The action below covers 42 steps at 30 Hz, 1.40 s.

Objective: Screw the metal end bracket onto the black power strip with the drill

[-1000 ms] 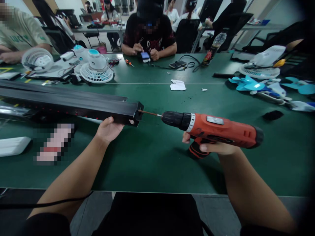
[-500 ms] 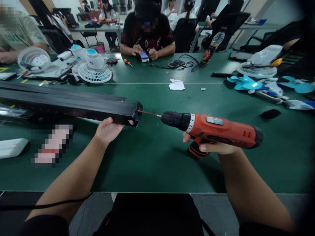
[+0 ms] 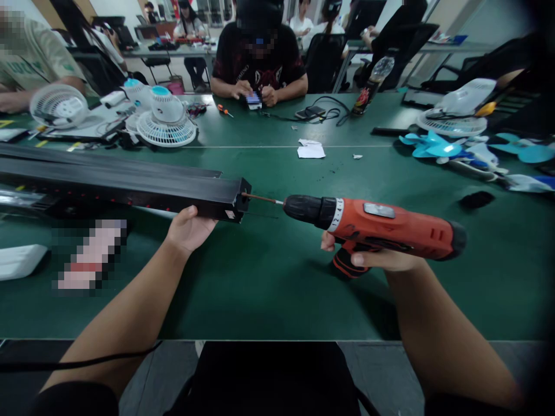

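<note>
My left hand (image 3: 191,229) grips the near lower side of a long black rectangular bar (image 3: 173,185) close to its right end, thumb on the side wall and the other fingers hidden underneath. A red and black cordless drill (image 3: 390,225) is in my right hand (image 3: 385,259), which wraps round its handle. From the drill's black chuck (image 3: 303,209) a thin brownish bit (image 3: 264,198) points left. Its tip meets the end face of the bar; how deep it sits I cannot tell.
White fan parts (image 3: 167,124) stand at the back left. Blue fan blades (image 3: 433,144) lie at the right. A paper scrap (image 3: 311,149) and a drink bottle (image 3: 373,86) are on the green table (image 3: 277,289). Across it, a person (image 3: 260,69) holds a phone.
Hardly anything differs. The drill's rear end has shifted very slightly right, while the bit stays at the bar's end and my left hand keeps its place.
</note>
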Tool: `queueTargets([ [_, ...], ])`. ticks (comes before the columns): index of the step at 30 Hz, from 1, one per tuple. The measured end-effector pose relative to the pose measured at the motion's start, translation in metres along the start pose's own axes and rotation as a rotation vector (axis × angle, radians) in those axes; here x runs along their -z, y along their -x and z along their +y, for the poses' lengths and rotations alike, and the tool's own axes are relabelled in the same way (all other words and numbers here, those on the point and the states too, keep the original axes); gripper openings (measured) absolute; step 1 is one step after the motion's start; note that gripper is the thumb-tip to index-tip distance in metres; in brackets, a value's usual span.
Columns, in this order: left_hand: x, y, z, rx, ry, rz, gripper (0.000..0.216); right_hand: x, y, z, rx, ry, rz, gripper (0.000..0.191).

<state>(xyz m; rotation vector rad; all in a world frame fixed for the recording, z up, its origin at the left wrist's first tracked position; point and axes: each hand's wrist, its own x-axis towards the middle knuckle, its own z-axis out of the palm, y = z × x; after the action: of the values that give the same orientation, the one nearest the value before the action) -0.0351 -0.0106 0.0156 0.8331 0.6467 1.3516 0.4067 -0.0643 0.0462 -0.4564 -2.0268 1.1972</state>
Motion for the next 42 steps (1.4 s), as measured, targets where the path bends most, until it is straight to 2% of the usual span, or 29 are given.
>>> queueTargets([
  [8, 0.0008, -0.0002, -0.0008, -0.012, 0.009, -0.007, 0.064, -0.0022, 0.0025, 0.0013, -0.051, -0.025, 0.016, 0.039],
  [12, -0.0016, 0.0011, -0.0001, -0.01, 0.002, -0.011, 0.069, -0.0007, 0.0044, 0.0034, -0.05, -0.021, -0.008, 0.041],
  [19, -0.0051, 0.0012, 0.001, -0.013, -0.001, -0.031, 0.063, 0.0006, 0.0018, -0.0001, -0.037, 0.004, -0.011, 0.04],
  [27, -0.0041, 0.0014, 0.0015, 0.004, 0.001, -0.003, 0.073, 0.0002, 0.0057, 0.003, -0.095, -0.046, -0.01, 0.044],
  [37, 0.0034, -0.0006, -0.0018, -0.004, 0.023, -0.013, 0.066, 0.0005, 0.0032, 0.0002, -0.056, -0.02, -0.016, 0.039],
  [42, 0.0016, 0.0, -0.0001, -0.008, -0.018, -0.012, 0.065, 0.0002, 0.004, 0.0034, -0.039, -0.034, 0.002, 0.043],
])
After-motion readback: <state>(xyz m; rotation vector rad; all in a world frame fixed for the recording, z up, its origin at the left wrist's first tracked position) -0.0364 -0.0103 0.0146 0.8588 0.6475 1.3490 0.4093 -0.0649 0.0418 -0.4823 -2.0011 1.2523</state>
